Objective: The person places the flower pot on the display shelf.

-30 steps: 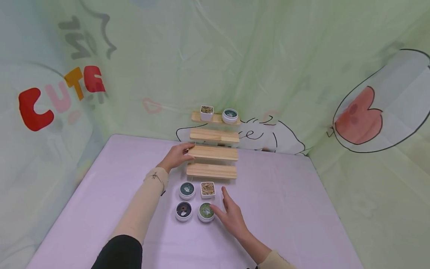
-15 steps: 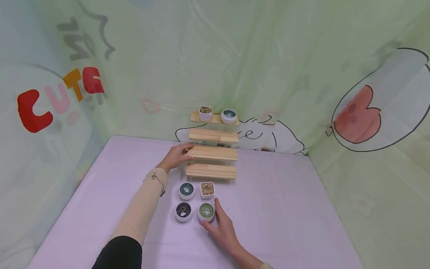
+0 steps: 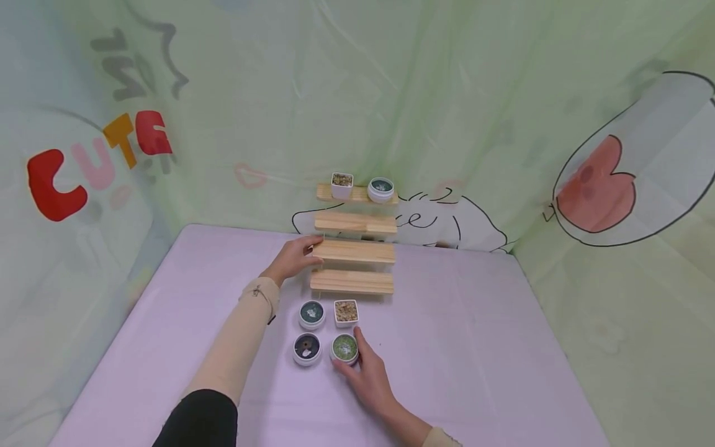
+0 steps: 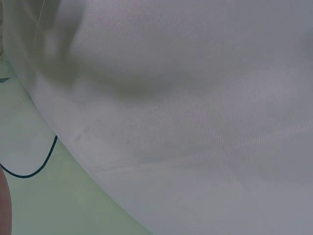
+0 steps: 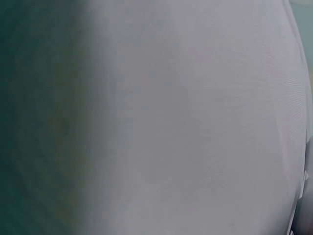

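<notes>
Green-topped pot [image 3: 344, 347] between right fingers [image 3: 365, 347].

In the right wrist view, we cannot name the dark green blur [image 5: 39, 117]. In the head view, the bottom edge cuts off the left arm's black fabric sleeve [image 3: 201, 419]; the right hand [image 3: 370, 380] partly hides a round, green-filled white pot [image 3: 344, 347], whose pale specks are too small for us to identify.

Curtained booth [image 3: 357, 93]: printed green sheets [image 3: 257, 124] around lilac-covered table [image 3: 458, 347].

Hanging sheets [image 3: 251, 93]: we see three pale sides.
Lettering [image 3: 104, 158]: we read "CUTE" at left.
Tabletop [image 3: 475, 341]: pale lilac.
</notes>
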A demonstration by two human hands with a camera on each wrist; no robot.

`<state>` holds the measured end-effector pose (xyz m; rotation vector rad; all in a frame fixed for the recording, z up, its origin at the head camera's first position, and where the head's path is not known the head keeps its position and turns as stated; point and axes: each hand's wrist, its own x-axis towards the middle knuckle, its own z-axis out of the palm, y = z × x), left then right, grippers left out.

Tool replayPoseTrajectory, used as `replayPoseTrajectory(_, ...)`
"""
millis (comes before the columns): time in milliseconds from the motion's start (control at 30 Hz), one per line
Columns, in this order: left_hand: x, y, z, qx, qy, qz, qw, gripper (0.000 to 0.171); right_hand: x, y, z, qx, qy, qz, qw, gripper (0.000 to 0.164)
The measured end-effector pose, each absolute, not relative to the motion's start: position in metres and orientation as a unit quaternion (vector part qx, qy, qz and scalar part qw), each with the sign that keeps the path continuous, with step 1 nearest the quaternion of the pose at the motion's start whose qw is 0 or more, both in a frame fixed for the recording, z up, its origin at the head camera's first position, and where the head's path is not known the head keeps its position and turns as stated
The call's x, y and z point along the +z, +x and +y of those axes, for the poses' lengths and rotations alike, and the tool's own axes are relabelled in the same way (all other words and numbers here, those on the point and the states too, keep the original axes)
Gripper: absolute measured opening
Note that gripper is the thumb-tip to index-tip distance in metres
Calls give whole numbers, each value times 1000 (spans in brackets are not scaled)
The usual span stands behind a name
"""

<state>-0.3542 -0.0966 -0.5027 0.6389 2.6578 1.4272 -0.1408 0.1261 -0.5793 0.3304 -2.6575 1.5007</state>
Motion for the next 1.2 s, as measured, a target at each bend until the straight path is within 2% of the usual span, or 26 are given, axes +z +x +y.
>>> replayPoseTrajectory(367, -499, -355, -95, 461, 204, 863, 34, 63, -572, -143, 133, 486, 107, -866, 51, 79)
replayPoseTrajectory(700, -499, -354, -96, 462, 201, 863, 35, 63, -546, -153, 139, 520, 109, -846, 52, 74)
replayPoseTrajectory(1000, -502, -356, -96, 464, 201, 862, 36, 62, -511, -178, 138, 532, 103, -839, 43, 75)
replayPoseTrajectory(1200, -501, -354, -96, 461, 201, 863, 37, 63, -486, -205, 137, 533, 66, -843, 34, 77)
